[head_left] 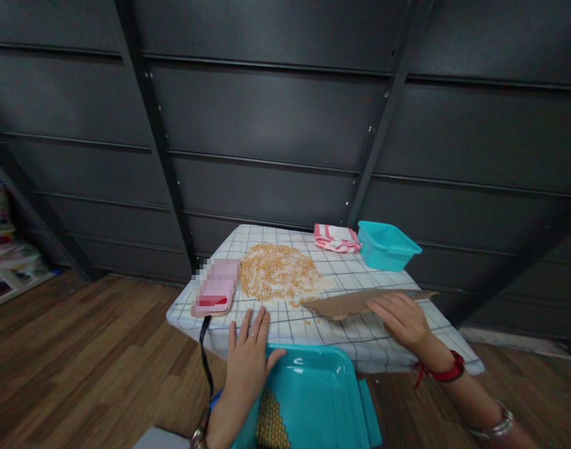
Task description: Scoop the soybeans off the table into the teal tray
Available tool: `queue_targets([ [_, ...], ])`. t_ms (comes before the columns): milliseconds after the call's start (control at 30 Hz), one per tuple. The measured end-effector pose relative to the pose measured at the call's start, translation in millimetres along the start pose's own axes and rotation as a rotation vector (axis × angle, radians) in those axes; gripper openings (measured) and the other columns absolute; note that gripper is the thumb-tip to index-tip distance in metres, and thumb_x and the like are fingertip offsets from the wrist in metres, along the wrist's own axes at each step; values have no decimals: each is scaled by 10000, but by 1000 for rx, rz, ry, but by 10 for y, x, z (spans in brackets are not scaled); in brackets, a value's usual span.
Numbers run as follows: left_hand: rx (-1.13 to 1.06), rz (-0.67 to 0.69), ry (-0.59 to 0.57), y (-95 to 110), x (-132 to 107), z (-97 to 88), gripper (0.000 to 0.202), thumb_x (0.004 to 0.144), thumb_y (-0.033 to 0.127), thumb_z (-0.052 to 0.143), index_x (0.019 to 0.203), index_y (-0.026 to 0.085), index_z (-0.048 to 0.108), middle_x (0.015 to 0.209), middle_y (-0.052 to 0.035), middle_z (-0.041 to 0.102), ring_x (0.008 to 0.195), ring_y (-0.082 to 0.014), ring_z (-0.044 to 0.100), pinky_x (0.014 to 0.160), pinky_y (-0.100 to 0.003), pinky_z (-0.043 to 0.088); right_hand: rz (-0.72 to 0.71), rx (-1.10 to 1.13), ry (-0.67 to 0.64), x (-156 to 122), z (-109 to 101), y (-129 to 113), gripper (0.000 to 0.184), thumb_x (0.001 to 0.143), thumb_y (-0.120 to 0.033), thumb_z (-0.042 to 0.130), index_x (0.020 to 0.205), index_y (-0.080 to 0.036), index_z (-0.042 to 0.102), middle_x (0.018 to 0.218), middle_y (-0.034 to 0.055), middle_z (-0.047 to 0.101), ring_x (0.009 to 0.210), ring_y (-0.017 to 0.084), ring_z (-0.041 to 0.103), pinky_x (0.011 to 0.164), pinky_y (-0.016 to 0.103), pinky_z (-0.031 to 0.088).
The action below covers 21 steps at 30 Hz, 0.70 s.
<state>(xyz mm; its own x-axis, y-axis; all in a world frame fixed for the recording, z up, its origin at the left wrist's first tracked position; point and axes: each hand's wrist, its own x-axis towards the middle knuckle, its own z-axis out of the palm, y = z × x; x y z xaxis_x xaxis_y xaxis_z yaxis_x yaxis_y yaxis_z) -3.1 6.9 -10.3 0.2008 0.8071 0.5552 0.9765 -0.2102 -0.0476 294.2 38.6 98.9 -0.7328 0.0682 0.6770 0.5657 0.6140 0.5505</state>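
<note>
My right hand [402,321] grips a flat piece of brown cardboard [339,306], which is held low over the checked tablecloth with its torn edge toward the left. To its left lies a spread of small round yellow beans [278,271], mixed with something whitish; a few sit loose near the cardboard. My left hand [248,352] has its fingers stretched out at the table's near edge, beside the rim of a teal tub [313,380]. Its thumb lies over that rim. In the tub's lower left is a golden-brown patterned mass [272,421] that I cannot clearly make out.
A pink phone-like object [219,284], partly pixelated, lies left on the tablecloth [336,337] with a black strap [203,349] hanging down. Behind are a folded red-and-white towel [336,239] and a small turquoise basket [389,249]. A dark panelled wall [266,118] rises behind the table.
</note>
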Motion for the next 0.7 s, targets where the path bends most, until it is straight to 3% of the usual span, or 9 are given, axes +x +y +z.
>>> queue_targets([
  [333, 1, -5, 1, -3, -7, 18, 656, 767, 617, 270, 1244, 185, 399, 1274, -72, 476, 1172, -292, 388, 958, -503, 254, 29, 27, 13, 63, -97, 25, 272, 819, -25, 360, 979, -156, 536, 730, 59, 642, 724, 141, 585, 634, 288, 460],
  [700, -29, -26, -55, 4, -2, -5, 665, 758, 623, 279, 1257, 193, 378, 1283, -93, 465, 1191, -292, 368, 970, -518, 252, -14, 50, -90, 108, -157, -156, 250, 812, -30, 354, 936, -117, 553, 756, 70, 643, 725, 148, 563, 649, 300, 448],
])
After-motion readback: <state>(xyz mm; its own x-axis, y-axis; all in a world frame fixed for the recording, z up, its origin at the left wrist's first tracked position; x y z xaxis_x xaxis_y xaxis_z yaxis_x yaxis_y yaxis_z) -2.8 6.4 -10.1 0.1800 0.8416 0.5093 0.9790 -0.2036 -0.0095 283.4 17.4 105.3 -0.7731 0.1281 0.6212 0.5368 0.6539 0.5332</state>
